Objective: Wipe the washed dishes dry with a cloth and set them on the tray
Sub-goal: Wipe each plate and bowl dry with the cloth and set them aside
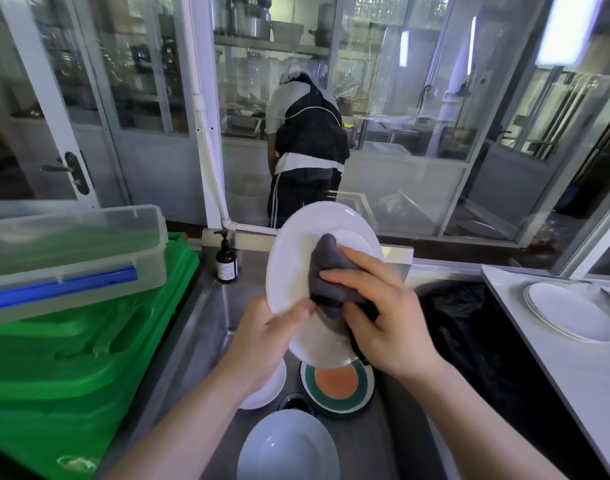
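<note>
The only printed matter is on the brown pump bottle (pixel 226 258) standing at the back edge of the metal counter (pixel 206 317): a white label with a few lines of small dark print and a round mark beneath. The print is too small and blurred to read. No other text, brand or number shows.

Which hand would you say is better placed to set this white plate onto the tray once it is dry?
Probably the left hand: it already grips the white oval plate by its rim, while the right hand holds the grey cloth. However, the tray with stacked plates lies rightward, so a handover may help.
</note>
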